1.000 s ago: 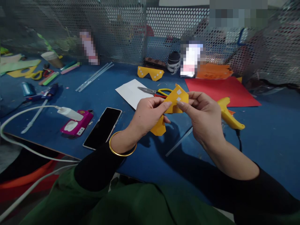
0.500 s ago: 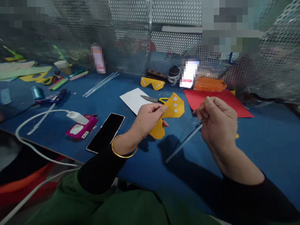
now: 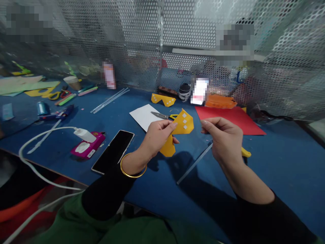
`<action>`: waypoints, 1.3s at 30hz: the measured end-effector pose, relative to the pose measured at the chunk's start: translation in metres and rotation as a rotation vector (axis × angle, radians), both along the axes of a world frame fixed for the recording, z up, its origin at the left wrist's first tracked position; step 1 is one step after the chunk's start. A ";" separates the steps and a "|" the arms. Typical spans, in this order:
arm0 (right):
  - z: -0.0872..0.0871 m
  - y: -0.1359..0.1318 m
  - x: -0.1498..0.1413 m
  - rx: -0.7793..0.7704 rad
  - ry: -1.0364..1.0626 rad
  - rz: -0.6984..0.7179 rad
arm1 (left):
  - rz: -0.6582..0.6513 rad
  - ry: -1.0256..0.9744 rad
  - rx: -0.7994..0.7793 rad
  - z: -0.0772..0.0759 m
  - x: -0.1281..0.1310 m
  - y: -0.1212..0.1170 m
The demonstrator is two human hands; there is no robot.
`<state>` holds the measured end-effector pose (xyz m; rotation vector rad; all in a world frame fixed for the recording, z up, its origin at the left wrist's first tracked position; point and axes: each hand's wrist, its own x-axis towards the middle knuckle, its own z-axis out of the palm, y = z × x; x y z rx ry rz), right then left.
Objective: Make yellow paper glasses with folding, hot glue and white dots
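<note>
Head view. Yellow cutout (image 3: 179, 126), one: above the tabletop (image 3: 284, 169), pinched mid-body by the left hand (image 3: 157, 136), apparently to leave three visible white squares (image 3: 185, 121) uncovered. Right hand (image 3: 225, 139): thumb pressed to fingers; contents, cannot tell. Behind: yellow mask shape (image 3: 164, 99), one; scissors (image 3: 163, 116), one pair; red sheet (image 3: 245, 121), one.

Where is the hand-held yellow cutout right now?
In the head view, the yellow cutout is near the centre, pinched in the left hand, left of the right hand, with scissors partly behind it.
</note>
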<state>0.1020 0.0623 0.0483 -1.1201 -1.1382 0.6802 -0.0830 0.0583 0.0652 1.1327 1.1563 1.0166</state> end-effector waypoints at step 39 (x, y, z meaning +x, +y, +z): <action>-0.005 0.001 -0.002 0.065 -0.040 -0.008 | 0.011 0.046 -0.007 -0.001 0.002 -0.002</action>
